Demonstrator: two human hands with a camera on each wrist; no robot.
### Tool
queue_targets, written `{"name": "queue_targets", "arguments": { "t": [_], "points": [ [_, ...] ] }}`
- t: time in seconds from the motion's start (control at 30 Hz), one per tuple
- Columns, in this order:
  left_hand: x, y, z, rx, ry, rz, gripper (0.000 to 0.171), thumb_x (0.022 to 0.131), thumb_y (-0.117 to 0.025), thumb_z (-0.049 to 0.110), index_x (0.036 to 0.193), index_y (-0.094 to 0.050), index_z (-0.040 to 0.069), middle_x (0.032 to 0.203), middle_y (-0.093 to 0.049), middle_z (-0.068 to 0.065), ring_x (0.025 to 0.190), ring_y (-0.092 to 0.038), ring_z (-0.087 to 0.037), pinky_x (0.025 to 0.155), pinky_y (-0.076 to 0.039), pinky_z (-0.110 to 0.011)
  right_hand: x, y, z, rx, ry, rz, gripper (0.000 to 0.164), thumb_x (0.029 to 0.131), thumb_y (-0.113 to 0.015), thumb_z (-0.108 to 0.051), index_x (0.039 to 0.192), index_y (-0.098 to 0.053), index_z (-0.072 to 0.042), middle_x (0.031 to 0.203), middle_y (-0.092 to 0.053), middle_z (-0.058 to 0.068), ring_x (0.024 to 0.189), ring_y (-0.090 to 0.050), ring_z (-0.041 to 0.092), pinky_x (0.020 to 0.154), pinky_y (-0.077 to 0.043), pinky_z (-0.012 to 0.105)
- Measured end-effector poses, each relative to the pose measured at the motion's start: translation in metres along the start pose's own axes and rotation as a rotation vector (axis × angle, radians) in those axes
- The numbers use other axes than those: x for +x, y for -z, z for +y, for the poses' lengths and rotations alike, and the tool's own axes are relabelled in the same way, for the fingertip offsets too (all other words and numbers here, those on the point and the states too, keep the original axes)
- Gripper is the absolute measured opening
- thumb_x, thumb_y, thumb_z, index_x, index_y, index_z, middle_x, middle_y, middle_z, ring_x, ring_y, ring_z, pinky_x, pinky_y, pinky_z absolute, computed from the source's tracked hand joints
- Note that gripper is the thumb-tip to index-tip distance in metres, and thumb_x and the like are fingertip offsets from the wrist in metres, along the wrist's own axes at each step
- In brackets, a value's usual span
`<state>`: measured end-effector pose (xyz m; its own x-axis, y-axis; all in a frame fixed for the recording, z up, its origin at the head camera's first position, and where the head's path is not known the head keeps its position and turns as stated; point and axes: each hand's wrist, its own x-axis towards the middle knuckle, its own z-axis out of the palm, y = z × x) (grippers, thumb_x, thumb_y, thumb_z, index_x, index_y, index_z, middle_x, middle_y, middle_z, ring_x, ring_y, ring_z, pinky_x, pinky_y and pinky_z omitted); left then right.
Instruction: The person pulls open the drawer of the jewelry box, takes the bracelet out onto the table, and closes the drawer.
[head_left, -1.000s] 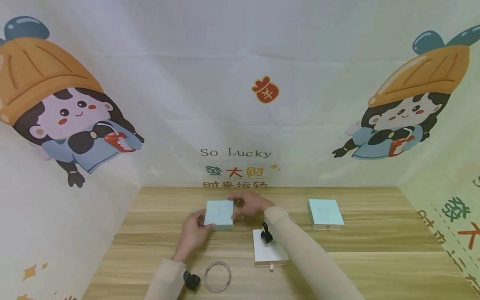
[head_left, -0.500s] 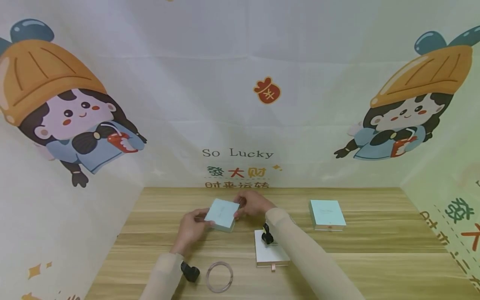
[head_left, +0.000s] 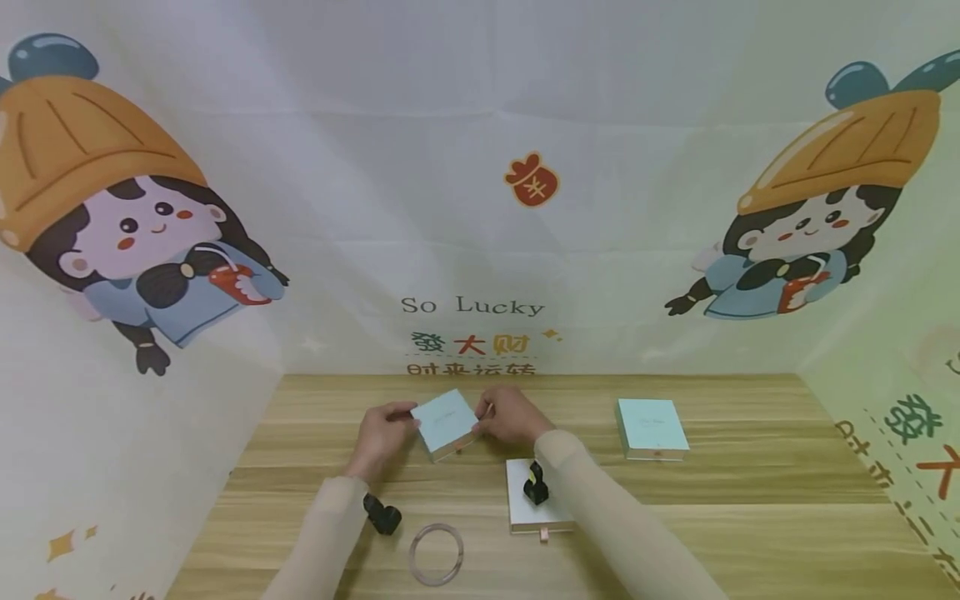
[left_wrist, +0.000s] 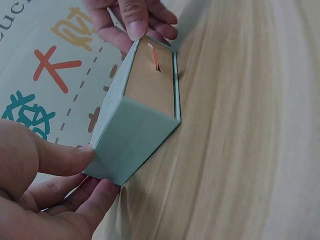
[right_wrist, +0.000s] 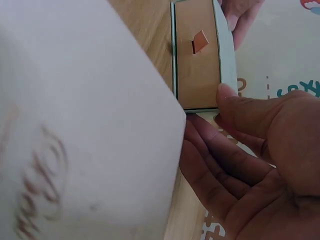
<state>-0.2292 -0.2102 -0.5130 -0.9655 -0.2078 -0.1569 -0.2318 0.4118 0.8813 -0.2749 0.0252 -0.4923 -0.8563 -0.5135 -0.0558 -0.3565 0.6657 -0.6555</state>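
Mint box (head_left: 445, 419), slanted near the back of the table (head_left: 757, 467), is pinched at opposite sides by thumb and fingers of my left hand (head_left: 382, 435) and right hand (head_left: 513, 414). Nearer me lie a white box (head_left: 523, 504) and pale ring (head_left: 412, 555); off right, another mint-topped box (head_left: 652, 425).

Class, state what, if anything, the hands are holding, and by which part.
A pale green box, held at diagonally opposite corners: the left hand pinches its far-left corner, the right hand its near-right corner.
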Motion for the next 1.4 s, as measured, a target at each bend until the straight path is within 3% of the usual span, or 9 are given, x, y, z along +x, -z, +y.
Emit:
{"name": "queue_targets", "arguments": {
  "t": [0.43, 0.73, 0.97, 1.13, 1.27, 1.4],
  "points": [
    [0.021, 0.0, 0.003, -0.06, 0.026, -0.074, 0.041, 0.1, -0.057, 0.004, 0.14, -0.059, 0.002, 0.145, -0.057, -0.023, 0.138, -0.051, -0.038, 0.117, -0.042, -0.051, -0.018, -0.014, -0.015, 0.071, -0.062, 0.058, 0.011, 0.088, -0.078, -0.012, 0.086, -0.069, -0.006, 0.076, -0.066, 0.001, 0.069, -0.054, 0.011, 0.065, -0.047, 0.024],
    [0.029, 0.003, 0.0, 0.026, -0.033, -0.109, 0.039, 0.102, -0.055, 0.007, 0.14, -0.06, 0.002, 0.144, -0.058, -0.024, 0.136, -0.053, -0.039, 0.113, -0.047, -0.05, -0.023, -0.024, -0.027, 0.084, -0.092, 0.074, 0.014, 0.089, -0.076, -0.009, 0.082, -0.065, -0.006, 0.077, -0.064, 0.003, 0.069, -0.054, 0.013, 0.059, -0.045, 0.024],
    [0.03, 0.002, -0.002, 0.03, -0.034, -0.123, 0.04, 0.102, -0.055, 0.009, 0.141, -0.06, 0.005, 0.147, -0.057, -0.022, 0.136, -0.053, -0.038, 0.113, -0.047, -0.05, -0.025, -0.023, -0.024, 0.048, -0.093, 0.081, 0.013, 0.089, -0.076, -0.013, 0.084, -0.065, -0.007, 0.077, -0.066, 0.003, 0.071, -0.055, 0.013, 0.062, -0.045, 0.024],
    [0.029, 0.003, -0.002, 0.008, -0.033, -0.117, 0.04, 0.102, -0.055, 0.009, 0.142, -0.06, 0.006, 0.147, -0.056, -0.022, 0.136, -0.053, -0.038, 0.113, -0.047, -0.05, -0.028, -0.018, -0.024, 0.043, -0.045, 0.047, 0.013, 0.09, -0.074, -0.015, 0.094, -0.068, -0.005, 0.087, -0.07, 0.006, 0.077, -0.062, 0.015, 0.069, -0.053, 0.028],
    [0.027, 0.001, 0.0, 0.007, -0.058, -0.105, 0.039, 0.102, -0.055, 0.005, 0.14, -0.06, 0.002, 0.143, -0.058, -0.025, 0.132, -0.056, -0.04, 0.11, -0.05, -0.049, -0.037, -0.01, -0.023, 0.062, -0.004, 0.013, 0.026, 0.093, -0.073, -0.021, 0.11, -0.068, -0.003, 0.102, -0.075, 0.012, 0.094, -0.07, 0.023, 0.084, -0.059, 0.039],
    [0.025, -0.001, 0.001, 0.025, -0.084, -0.084, 0.038, 0.101, -0.055, 0.004, 0.138, -0.061, -0.001, 0.138, -0.061, -0.026, 0.127, -0.058, -0.039, 0.105, -0.052, -0.047, -0.046, -0.002, -0.021, 0.05, 0.022, -0.005, 0.042, 0.095, -0.072, -0.029, 0.126, -0.064, -0.003, 0.123, -0.07, 0.018, 0.113, -0.067, 0.033, 0.097, -0.056, 0.049]
  ]
}}
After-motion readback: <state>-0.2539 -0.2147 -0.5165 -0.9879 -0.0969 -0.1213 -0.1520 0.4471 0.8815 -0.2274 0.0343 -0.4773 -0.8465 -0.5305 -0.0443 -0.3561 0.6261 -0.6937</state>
